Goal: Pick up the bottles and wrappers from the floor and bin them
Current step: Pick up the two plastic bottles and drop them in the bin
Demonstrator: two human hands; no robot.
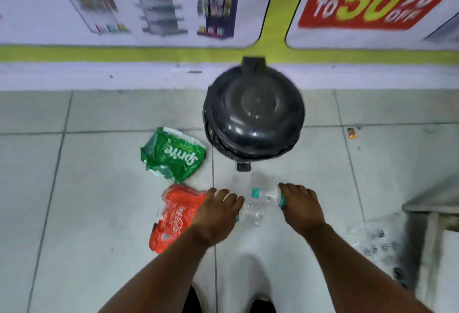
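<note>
A black pedal bin (253,113) with its lid down stands against the wall. In front of it my right hand (301,204) grips a clear plastic bottle (267,194) with a teal cap. My left hand (218,209) closes on a second clear bottle (252,214), lying just below the first. A green Sprite wrapper (172,154) lies on the tiles left of the bin. Partly under my left hand, a red Coca-Cola wrapper (173,217) lies below the green one.
A crumpled clear plastic wrapper (372,238) lies on the floor at the right, beside a metal frame (432,210). A small orange scrap (351,133) sits right of the bin. A poster wall (173,14) runs behind. My dark shoes (260,306) show at the bottom.
</note>
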